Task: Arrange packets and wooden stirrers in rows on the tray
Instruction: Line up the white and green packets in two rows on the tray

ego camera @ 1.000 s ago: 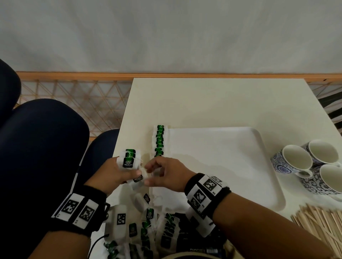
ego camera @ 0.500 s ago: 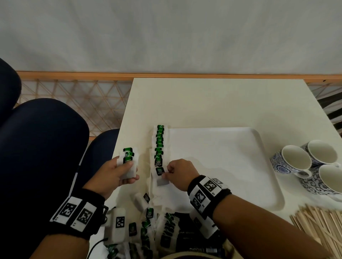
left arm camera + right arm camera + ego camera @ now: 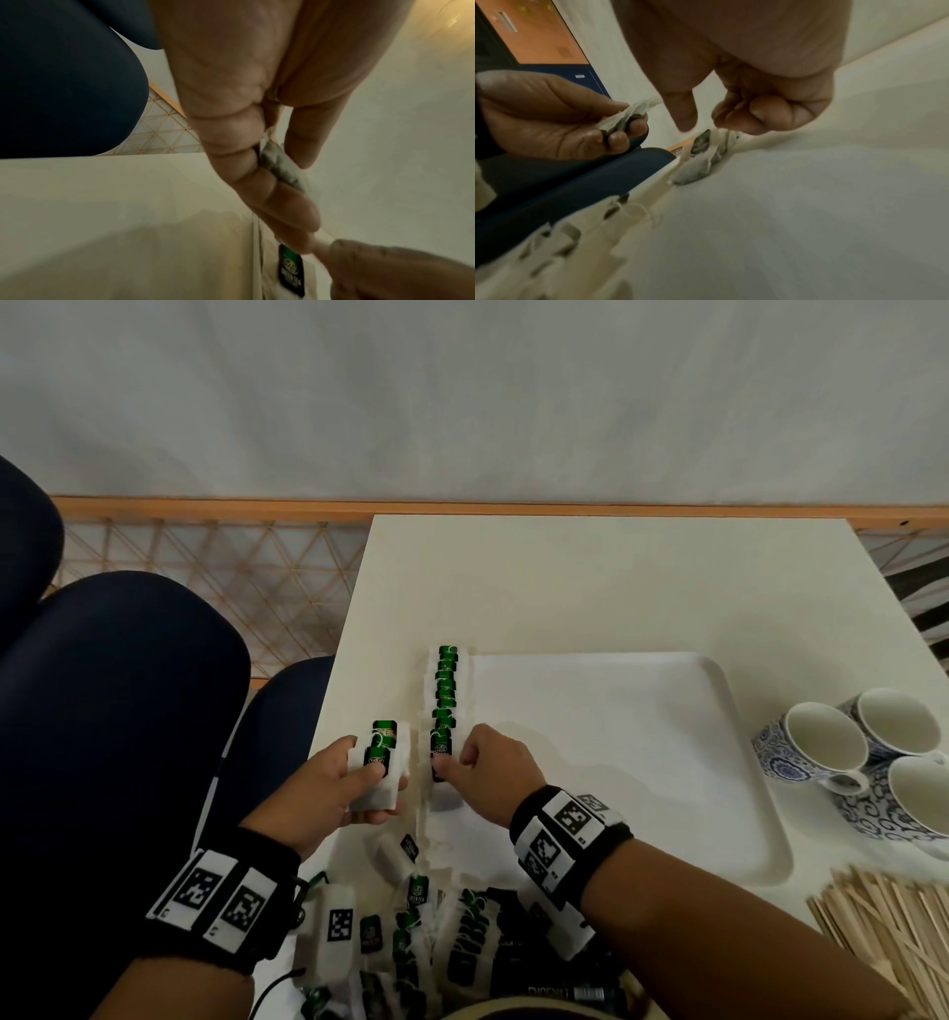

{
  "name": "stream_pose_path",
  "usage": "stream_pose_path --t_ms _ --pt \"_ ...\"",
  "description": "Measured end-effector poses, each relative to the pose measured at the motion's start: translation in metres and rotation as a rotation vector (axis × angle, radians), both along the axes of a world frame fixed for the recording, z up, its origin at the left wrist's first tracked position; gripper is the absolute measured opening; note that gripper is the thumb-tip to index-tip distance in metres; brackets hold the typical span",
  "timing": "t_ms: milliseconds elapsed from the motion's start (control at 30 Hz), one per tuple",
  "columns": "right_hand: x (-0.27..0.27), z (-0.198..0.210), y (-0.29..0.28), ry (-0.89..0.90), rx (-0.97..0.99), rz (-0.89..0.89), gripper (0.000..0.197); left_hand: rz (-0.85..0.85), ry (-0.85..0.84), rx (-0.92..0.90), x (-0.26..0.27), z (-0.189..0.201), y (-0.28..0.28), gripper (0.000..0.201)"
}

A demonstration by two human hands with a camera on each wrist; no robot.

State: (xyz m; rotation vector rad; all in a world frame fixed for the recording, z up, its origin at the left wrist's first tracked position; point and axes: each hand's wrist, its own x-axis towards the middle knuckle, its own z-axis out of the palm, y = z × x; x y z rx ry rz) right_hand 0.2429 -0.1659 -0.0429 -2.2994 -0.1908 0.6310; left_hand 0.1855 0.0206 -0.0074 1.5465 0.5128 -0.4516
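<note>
The left hand is hovering at the tabletop's left edge, its fingers curling under a small stack of packets while the thumb is pressing down on top, so the stack is being gripped. The right hand is reaching across just to the right of it, knuckles up, with its fingers folding inward and the thumb and forefinger tip sitting on the nearest packet of a row of packets; whether they are pinching it or only pressing it is hard to tell. That row is running away from the right fingers along the left rim of the white tray, each packet overlapping the next, green labels up. The remaining floor of the tray, to the right of the right fingers, is showing bare white. Below both wrists, loose packets are lying scattered on the tabletop. Far to the right of the fingers, three blue-patterned cups are standing together beside the tray, and wooden stirrers are lying in a heap near the right forearm.
</note>
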Motion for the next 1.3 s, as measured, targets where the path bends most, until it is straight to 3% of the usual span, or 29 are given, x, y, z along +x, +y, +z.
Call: stream_pose_path --t_ms 167,400,600,767,933,1100,1200,1300 --pt "0.003 0.012 0.004 0.01 0.28 0.063 0.037 -0.115 -0.005 -0.02 0.001 0.006 -0.006 0.024" --pt "0.006 0.016 0.0 0.023 0.426 -0.056 0.024 -0.155 0.033 0.007 0.001 0.003 -0.006 0.021" --pt "0.015 0.01 -0.009 -0.042 0.266 -0.084 0.02 -0.055 0.032 0.089 -0.003 -0.002 0.006 0.02" --pt "0.012 0.002 -0.009 0.079 0.102 0.123 0.019 0.03 0.03 0.116 -0.003 -0.006 0.016 0.018" --pt "0.007 -0.004 -0.006 0.068 -0.034 0.214 0.024 0.036 0.037 0.113 -0.003 -0.007 0.017 0.017" --pt "0.003 -0.009 -0.005 0.086 0.002 0.114 0.011 0.042 0.043 0.115 -0.005 -0.008 0.016 0.016" --pt "0.0 -0.012 -0.005 0.114 0.065 0.037 0.022 0.046 0.041 0.109 -0.006 -0.008 0.016 0.016" --pt "-0.001 -0.009 -0.008 0.071 0.026 0.121 0.036 0.042 0.03 0.106 -0.006 -0.009 0.016 0.016"
